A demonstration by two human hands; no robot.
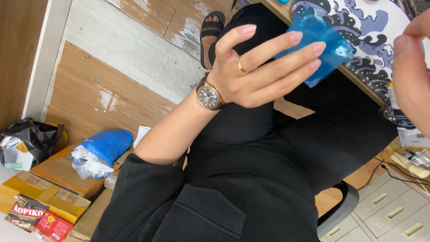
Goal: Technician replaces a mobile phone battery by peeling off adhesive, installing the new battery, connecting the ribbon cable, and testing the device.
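Blue, see-through plastic film (320, 49) is pinched between the fingertips (309, 47) of the left hand (255, 71), seen from the head camera looking down over a seated person in black clothes. The sheet fans out beyond the fingers, toward the edge of the bench (358, 80), whose top carries a mat (358, 27) printed with dark waves. It looks thin, very light and limp, with creases and a glossy face that is likely slippery; a grip on a corner or along an edge, thumb against fingers, would probably hold it best, since the middle would only buckle. A wristwatch (208, 95) sits on the wrist behind the hand, and a ring (240, 65) on one finger. The right hand (412, 67) hangs at the frame's edge, across from the film and not seen touching it; whether it is clenched or loose cannot be told. Below the left forearm, on the floor, lie a blue bag (105, 148), cardboard boxes (58, 179) and snack packets (38, 217).
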